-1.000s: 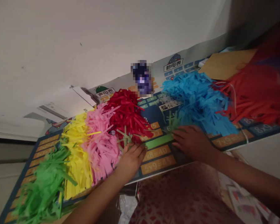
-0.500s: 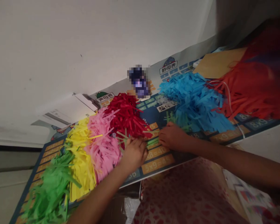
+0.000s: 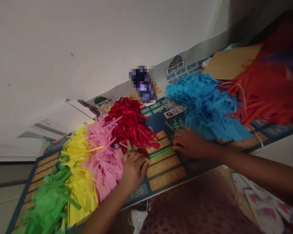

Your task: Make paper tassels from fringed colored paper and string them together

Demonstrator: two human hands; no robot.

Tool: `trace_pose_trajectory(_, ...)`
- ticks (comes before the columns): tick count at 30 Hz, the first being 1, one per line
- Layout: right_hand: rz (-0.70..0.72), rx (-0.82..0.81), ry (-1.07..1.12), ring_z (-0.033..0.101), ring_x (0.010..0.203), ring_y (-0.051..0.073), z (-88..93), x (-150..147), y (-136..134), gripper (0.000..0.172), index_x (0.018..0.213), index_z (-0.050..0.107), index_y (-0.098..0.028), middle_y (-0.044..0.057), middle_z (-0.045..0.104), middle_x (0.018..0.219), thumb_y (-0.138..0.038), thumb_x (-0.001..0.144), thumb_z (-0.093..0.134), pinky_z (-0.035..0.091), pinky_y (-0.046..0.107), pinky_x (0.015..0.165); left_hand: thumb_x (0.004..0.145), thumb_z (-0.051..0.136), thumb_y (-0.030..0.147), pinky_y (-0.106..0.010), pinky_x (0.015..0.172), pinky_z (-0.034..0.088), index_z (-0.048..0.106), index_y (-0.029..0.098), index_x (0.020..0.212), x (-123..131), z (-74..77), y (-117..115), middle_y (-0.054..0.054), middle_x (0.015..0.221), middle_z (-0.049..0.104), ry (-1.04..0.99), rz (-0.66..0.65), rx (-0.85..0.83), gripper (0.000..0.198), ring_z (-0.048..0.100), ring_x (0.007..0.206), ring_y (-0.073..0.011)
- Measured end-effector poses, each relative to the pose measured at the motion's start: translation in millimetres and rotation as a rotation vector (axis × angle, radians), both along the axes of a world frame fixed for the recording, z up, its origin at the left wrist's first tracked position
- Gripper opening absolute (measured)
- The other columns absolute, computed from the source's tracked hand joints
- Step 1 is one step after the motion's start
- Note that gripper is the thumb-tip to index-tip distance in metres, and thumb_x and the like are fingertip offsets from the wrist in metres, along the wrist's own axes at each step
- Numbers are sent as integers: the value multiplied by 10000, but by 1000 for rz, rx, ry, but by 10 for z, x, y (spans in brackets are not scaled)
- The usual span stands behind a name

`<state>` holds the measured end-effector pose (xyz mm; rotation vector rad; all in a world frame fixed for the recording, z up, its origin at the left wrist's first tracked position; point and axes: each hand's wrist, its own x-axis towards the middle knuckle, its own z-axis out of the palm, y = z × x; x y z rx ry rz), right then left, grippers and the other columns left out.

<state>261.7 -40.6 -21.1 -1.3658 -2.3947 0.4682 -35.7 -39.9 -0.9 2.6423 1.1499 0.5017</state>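
Note:
A narrow bundle of light green paper strips (image 3: pixel 161 153) stretches between my two hands, low over the printed mat. My left hand (image 3: pixel 134 167) is closed around one end, and pale strip ends poke out past its fingers. The other end is in the closed fingers of my right hand (image 3: pixel 191 143), with more loose green ends fanning out behind it. Close beyond my left hand lie a dark red paper fringe pile (image 3: pixel 129 123) and a pink one (image 3: pixel 104 156). A blue fringe pile (image 3: pixel 205 107) lies just past my right hand.
Yellow (image 3: pixel 80 182) and green (image 3: pixel 47 198) fringe piles lie on the left of the mat (image 3: pixel 166 177). Orange-red fringe (image 3: pixel 271 87), a tan paper sheet (image 3: pixel 231 61) and a white cord (image 3: pixel 244 100) are at right. A blurred-out phone-like object (image 3: pixel 144 84) stands near the wall.
My hands have drawn slightly apart, so more of the green bundle shows between them. My left hand is a little lower and further left; the view has shifted slightly.

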Motion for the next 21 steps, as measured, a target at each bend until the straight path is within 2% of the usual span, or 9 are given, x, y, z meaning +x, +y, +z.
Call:
trace_pose_trajectory(8,-20,-41,75,489,767,176,-53,-36,35,165,725,607,-180,14,567,764,-260,867,634,216,318,699,912,511,233,-372,708,345,588,174,782,88,-75,2,-55,775,598,72,60,14,162,515,780,-215)
trace_pose_trajectory(15,-28,-86,73,501,766,176,-10,-52,47,163,712,618,-188,5,571,753,-260,851,662,226,316,697,908,501,239,-363,704,352,577,190,766,79,-75,89,-54,778,605,71,64,-76,168,519,792,-215)
trace_pose_trajectory(21,-40,-77,71,517,760,166,-51,-23,58,175,715,612,-176,8,586,753,-264,858,660,242,305,694,889,533,240,-362,689,331,581,189,769,70,-61,105,-41,770,614,90,86,-108,139,528,798,-212)
